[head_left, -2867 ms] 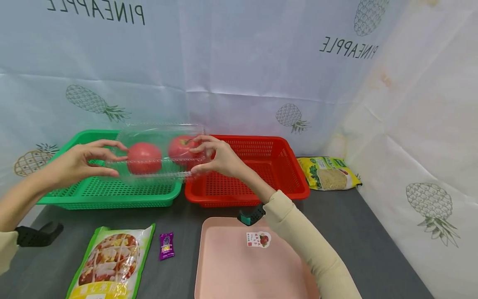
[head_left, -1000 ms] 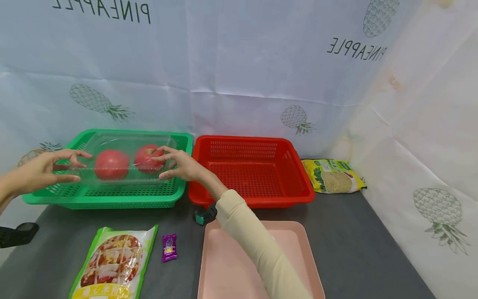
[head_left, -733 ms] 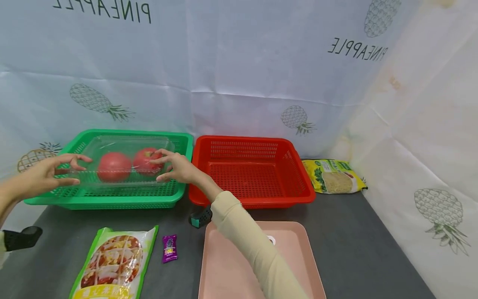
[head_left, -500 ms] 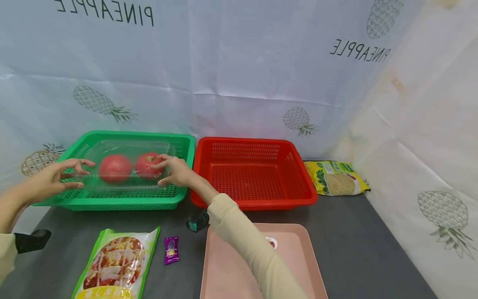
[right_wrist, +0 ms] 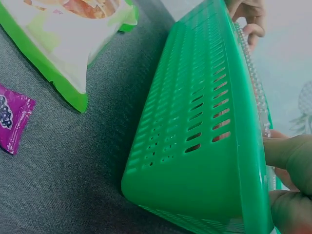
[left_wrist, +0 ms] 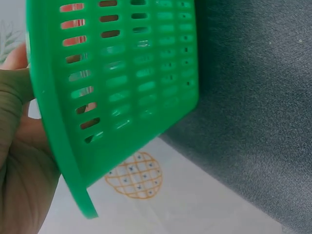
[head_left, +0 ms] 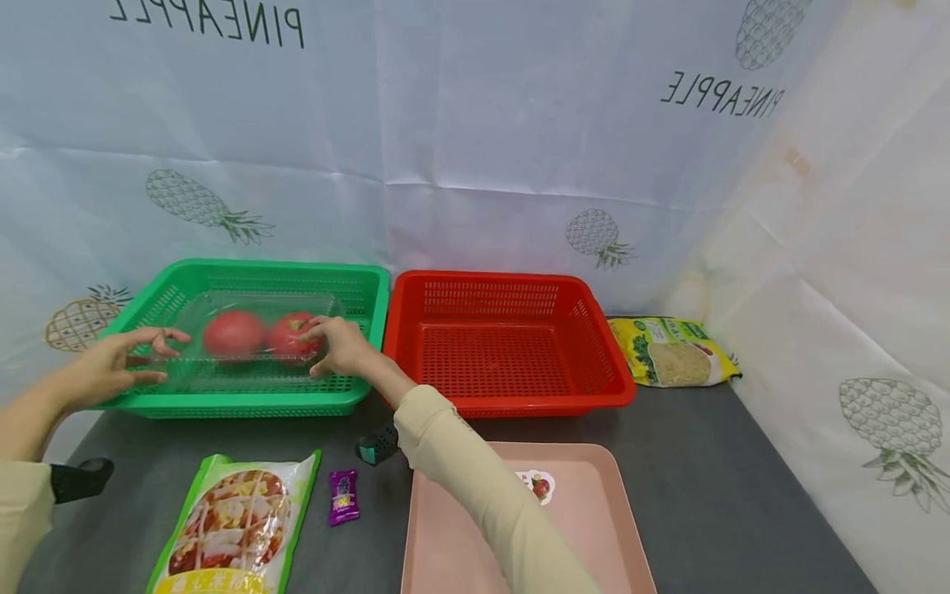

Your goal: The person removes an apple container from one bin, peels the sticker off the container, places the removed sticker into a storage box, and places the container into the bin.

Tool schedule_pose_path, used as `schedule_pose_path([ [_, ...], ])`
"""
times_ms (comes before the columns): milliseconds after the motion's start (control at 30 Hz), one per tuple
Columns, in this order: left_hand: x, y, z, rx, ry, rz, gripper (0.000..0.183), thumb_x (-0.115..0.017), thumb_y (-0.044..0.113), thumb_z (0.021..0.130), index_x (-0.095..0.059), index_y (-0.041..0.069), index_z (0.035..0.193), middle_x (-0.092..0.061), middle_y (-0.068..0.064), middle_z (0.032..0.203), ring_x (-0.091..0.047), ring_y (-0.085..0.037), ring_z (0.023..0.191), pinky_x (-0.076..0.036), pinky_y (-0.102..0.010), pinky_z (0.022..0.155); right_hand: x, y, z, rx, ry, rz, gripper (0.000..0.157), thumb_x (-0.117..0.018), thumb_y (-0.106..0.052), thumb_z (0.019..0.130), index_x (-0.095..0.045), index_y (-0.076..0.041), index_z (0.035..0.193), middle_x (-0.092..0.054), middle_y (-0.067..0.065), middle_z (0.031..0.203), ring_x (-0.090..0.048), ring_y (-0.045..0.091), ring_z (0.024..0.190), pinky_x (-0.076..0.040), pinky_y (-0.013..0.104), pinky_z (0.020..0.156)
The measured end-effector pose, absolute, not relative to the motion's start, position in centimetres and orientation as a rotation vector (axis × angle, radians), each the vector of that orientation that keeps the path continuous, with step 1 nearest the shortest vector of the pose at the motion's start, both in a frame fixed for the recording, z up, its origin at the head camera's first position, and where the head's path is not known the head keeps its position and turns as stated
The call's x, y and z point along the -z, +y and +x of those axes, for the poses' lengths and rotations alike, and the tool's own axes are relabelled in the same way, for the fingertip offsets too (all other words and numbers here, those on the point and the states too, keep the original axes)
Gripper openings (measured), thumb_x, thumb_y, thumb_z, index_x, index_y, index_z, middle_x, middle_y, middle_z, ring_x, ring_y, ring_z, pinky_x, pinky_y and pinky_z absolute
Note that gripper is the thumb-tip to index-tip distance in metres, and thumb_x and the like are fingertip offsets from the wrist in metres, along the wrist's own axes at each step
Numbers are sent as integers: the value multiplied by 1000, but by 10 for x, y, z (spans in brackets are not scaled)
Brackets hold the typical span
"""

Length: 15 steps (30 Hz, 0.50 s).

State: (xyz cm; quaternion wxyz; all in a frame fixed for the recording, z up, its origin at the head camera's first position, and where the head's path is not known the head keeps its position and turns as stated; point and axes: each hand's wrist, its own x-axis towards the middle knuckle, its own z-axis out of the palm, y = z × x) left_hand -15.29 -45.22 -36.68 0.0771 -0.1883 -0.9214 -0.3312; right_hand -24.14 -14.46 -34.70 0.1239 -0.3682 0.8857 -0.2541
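A clear plastic box (head_left: 256,302) with two red tomatoes inside, one on the left (head_left: 233,334) and one on the right (head_left: 295,336), sits low within the green basket (head_left: 260,406). At the box's left end, my left hand (head_left: 111,367) pinches it between thumb and fingers. My right hand (head_left: 345,351) grips the right end the same way. The basket's side hides part of the left hand (left_wrist: 29,170) in the left wrist view. From the right wrist view, the right hand (right_wrist: 295,163) is over the rim, by the box's ridged edge (right_wrist: 253,78).
A red basket (head_left: 512,406) stands right of the green one, with a yellow bag (head_left: 671,353) beyond it. Nearer lie a green-edged food pouch (head_left: 230,520), a small purple packet (head_left: 343,497) and a pink tray (head_left: 586,487), partly under the right sleeve. A printed cloth hangs behind.
Both hands have carried the plastic box left and lowered it into the green basket from above the baskets. Over the last half second it has sunk a little further.
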Motion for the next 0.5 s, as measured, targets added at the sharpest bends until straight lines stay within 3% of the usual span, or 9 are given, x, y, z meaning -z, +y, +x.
schedule_pose_path([
  [200,369,-451,-155,933,-2792,-546,39,-68,-26,67,-46,3,79,-41,39,112,-48,18,89,-43,-8,68,344,-144,-243,671,2555,-1097,50,-74,-13,85,-58,-15,133,-38,2,150,-32,16,139,-23,31,113],
  [400,368,-450,-153,891,-2860,-458,31,-69,-21,70,-54,3,80,-37,41,110,-49,18,87,-48,-15,65,341,-144,-240,657,2582,-1069,46,-74,-16,84,-62,-13,128,-43,2,147,-35,13,137,-20,33,114],
  [433,368,-450,-153,906,-2869,-448,29,-69,-21,71,-55,3,80,-37,41,109,-49,18,87,-48,-16,65,341,-145,-239,671,2588,-1051,45,-75,-16,84,-63,-13,127,-44,2,146,-36,13,136,-20,33,114],
  [500,367,-451,-153,919,-2884,-437,27,-69,-20,72,-57,3,81,-37,42,109,-49,18,87,-48,-17,64,341,-145,-238,703,2594,-1008,43,-75,-17,83,-65,-13,125,-46,1,145,-36,14,136,-34,28,106],
])
